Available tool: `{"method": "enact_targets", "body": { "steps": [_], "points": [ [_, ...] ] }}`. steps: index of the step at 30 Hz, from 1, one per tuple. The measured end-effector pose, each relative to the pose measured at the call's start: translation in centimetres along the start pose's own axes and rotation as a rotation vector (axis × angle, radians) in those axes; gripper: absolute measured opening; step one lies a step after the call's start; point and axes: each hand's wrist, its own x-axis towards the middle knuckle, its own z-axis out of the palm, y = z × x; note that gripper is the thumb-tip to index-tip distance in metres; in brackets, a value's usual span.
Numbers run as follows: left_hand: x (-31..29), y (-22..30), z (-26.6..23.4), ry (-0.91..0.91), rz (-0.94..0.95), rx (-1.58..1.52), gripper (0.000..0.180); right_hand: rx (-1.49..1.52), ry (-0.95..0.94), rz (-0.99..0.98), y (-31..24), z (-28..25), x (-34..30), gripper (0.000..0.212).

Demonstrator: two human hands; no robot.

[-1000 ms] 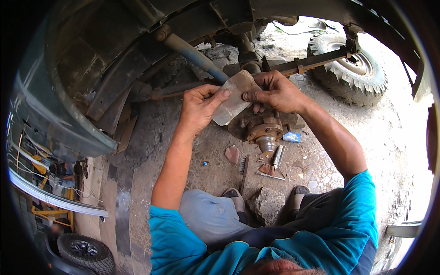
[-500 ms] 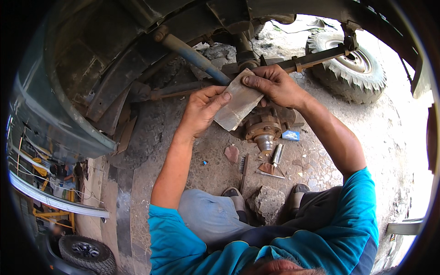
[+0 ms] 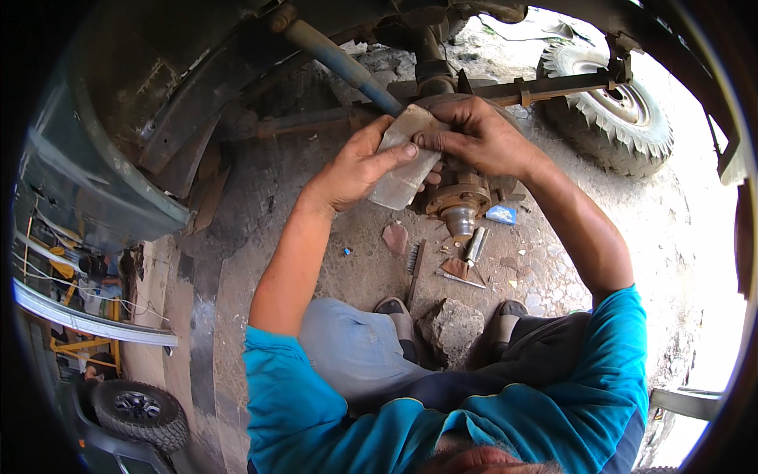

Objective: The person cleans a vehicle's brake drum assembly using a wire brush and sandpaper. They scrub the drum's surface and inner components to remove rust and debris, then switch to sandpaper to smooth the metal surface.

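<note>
A worn, grey-tan folded sheet that looks like sandpaper [image 3: 399, 180] is held up in front of me, tilted. My left hand [image 3: 357, 167] grips its left edge, thumb on the face and fingers behind. At its upper right edge, my right hand [image 3: 488, 142] pinches it, with some fingertips showing behind. Just beyond and below the sheet is a rusty wheel hub [image 3: 456, 197] with a shiny metal end, on a vehicle axle. Both hands and the sheet cover part of the hub and axle.
A blue shock absorber [image 3: 341, 65] slopes down from the vehicle body above. On the ground lie a wire brush [image 3: 417, 265], a brown-bristled tool with a silver handle [image 3: 475, 246], a blue packet [image 3: 502, 215] and a large rock [image 3: 454, 330]. A detached wheel [image 3: 604, 114] stands far right.
The sheet is now turned more upright and shows narrower, with my left thumb farther across its face. My left hand has shifted slightly right. The whole view has moved a little.
</note>
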Motion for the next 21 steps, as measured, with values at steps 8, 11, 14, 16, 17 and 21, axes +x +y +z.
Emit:
{"method": "enact_targets", "body": {
  "steps": [8, 11, 14, 16, 17, 21],
  "points": [
    [-0.3, -2.6, -5.0, 0.508, 0.076, 0.593, 0.027, -0.551, 0.522, -0.165, 4.1, -4.7, 0.2, 0.029],
    [-1.1, -7.2, -5.7, 0.538, -0.034, 0.835, 0.031, -0.585, 0.521, -0.069, 5.8, -5.0, -0.7, 0.036],
    [-1.1, -9.0, -3.9, 0.508, -0.01, 0.92, 0.035, -0.478, 0.497, 0.072, 7.6, -5.8, -0.9, 0.047],
    [-1.2, -9.8, -3.8, 0.519, 0.016, 0.93, 0.039, -0.449, 0.467, 0.114, 8.0, -6.3, -0.8, 0.047],
    [-1.4, -10.3, -3.8, 0.525, 0.029, 0.935, 0.04, -0.436, 0.452, 0.136, 8.1, -6.4, -0.8, 0.047],
    [-2.0, -10.9, -3.1, 0.504, 0.143, 0.993, 0.049, -0.426, 0.474, 0.135, 8.5, -6.6, -0.8, 0.048]
  ]
}}
